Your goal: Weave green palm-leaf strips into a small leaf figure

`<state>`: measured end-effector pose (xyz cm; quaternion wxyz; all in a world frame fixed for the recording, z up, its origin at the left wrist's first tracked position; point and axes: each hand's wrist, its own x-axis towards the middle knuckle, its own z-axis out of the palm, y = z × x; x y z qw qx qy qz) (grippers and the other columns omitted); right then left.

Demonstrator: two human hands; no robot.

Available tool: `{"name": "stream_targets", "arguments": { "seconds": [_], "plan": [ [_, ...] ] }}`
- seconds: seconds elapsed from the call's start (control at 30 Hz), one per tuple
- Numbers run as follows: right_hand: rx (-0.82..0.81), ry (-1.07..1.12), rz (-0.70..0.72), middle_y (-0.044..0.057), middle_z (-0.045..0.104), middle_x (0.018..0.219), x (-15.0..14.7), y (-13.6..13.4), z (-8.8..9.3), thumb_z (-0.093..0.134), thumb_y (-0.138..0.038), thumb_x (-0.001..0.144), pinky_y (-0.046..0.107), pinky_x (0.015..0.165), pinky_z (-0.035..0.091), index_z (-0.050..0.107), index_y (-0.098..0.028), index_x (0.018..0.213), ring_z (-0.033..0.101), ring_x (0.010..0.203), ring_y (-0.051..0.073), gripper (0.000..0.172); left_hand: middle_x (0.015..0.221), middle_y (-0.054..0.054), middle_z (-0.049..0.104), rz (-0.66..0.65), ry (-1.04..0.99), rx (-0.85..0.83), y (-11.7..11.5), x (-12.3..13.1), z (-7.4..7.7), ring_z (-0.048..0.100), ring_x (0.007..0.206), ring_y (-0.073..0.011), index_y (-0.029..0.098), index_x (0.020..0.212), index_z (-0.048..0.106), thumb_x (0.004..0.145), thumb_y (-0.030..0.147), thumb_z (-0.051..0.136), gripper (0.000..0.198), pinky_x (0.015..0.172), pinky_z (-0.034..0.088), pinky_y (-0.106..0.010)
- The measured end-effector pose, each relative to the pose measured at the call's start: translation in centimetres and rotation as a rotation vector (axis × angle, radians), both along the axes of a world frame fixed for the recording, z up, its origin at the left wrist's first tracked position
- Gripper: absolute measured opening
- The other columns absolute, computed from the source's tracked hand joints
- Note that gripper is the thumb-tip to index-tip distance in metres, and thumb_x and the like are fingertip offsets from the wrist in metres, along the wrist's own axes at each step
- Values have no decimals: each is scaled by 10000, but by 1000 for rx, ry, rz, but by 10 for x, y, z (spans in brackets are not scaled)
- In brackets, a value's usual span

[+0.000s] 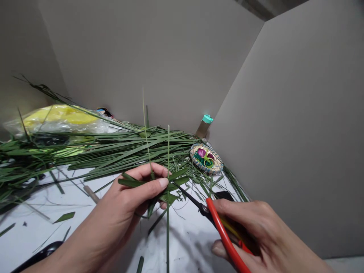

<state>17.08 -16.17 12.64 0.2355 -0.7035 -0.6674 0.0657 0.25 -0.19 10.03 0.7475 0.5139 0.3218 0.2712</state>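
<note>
Nearest, the left hand [125, 201] is curled nearly shut, its thumb pressing a small crossed bundle of green leaf strips [153, 185] against the fingers. Some strips stick up and others hang down past the hand. The right hand [256, 231] is closed around the scissors [226, 231], whose red handles run out of the bottom of the view. Their dark blades [190, 197] reach toward the bundle, their tip just beside it; how far they stand open is hard to tell.

Under the hands lies a white table cover [34, 235], scattered with green offcuts [64, 217]. A black handle [38, 254] sits at its lower left edge, a wooden stick [91, 194] lies just beyond the left hand, and a black object [224, 195] sits behind the blades.

Farther on, a long heap of leaves [113, 151] spreads across the table. Past its right end sit a round woven dish [206, 158] patterned in purple, green and teal, then a bottle [204, 129] with a teal cap. Any writing on the bottle is too small to read. A yellow item in clear plastic [59, 119] lies behind the heap. Plain grey panels [284, 113] wall the corner.
</note>
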Motion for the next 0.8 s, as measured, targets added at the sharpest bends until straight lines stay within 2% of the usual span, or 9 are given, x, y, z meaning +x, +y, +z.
{"name": "stream_targets", "arguments": {
  "seconds": [0.2, 0.33, 0.53, 0.8],
  "plan": [
    [0, -34, -2, -33, 639, 617, 1, -1, -3, 627, -231, 877, 213, 488, 476, 701, -244, 782, 531, 503, 131, 121, 722, -19, 669, 44, -13, 34, 1, 5, 3, 635, 743, -265, 251, 869, 762, 642, 407, 849, 289, 650, 498, -372],
    [-64, 36, 39, -56, 627, 638, 2, -1, -1, 590, -225, 946, 177, 537, 462, 618, -232, 764, 513, 529, 99, 184, 705, -16, 673, 80, -24, 76, 3, 11, 6, 654, 733, -274, 255, 900, 762, 627, 419, 851, 331, 650, 515, -381],
    [-148, 109, 63, -64, 582, 665, 2, -6, -4, 523, -241, 1006, 179, 534, 412, 594, -223, 806, 444, 549, 92, 214, 711, -16, 679, 80, -19, 97, 2, 16, 9, 662, 739, -280, 258, 917, 757, 620, 431, 856, 358, 649, 521, -382],
    [23, -5, -6, -18, 640, 650, -6, -1, 2, 589, -389, 1004, 205, 532, 481, 729, -234, 916, 559, 568, 140, 227, 711, -14, 676, 83, -25, 98, -1, 15, 7, 663, 741, -284, 262, 920, 752, 612, 444, 864, 375, 651, 528, -383]
  ]
}}
